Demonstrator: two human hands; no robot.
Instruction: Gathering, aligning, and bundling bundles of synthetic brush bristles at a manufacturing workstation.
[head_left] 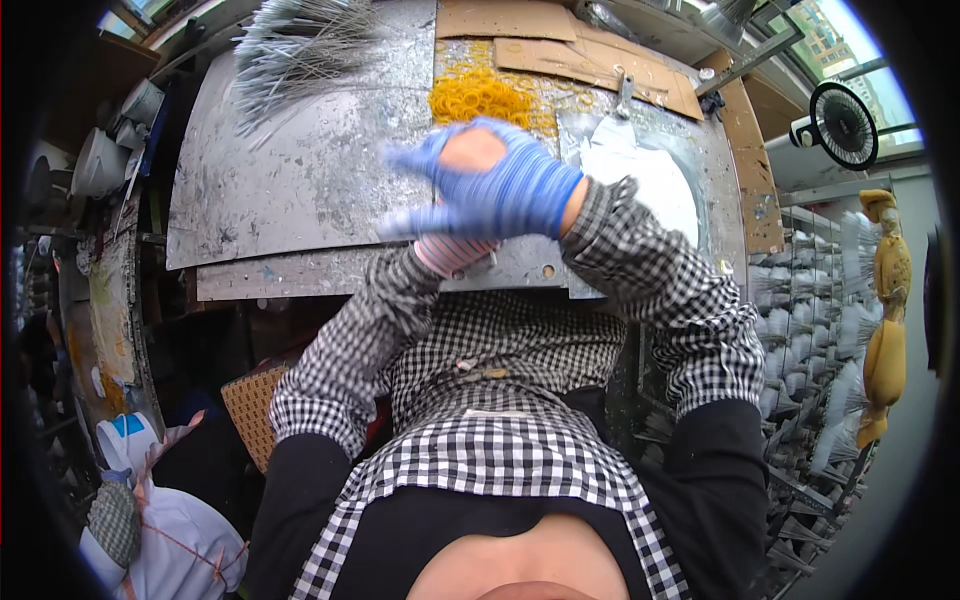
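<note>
My right hand (505,185), in a blue striped glove, crosses over my left hand above the near part of the work table (290,190). Its fingers stretch leftward and apart, smeared by motion, and I see nothing held in them. A bare patch of skin shows at the glove's upper side. Of my left hand (455,252), only a pink-and-white striped part at the wrist shows; the right hand hides its fingers. Just beyond the hands lies a heap of yellow rings (480,98). White paste (645,180) spreads to the right, with a scraper (624,100) at its far edge.
A bundle of thin grey wires (300,55) lies at the table's far left. Cardboard sheets (600,72) cover the back right. A black fan (843,125) stands at the right, above racks (800,330) of pale bristly bundles. A patterned box (250,410) sits below left.
</note>
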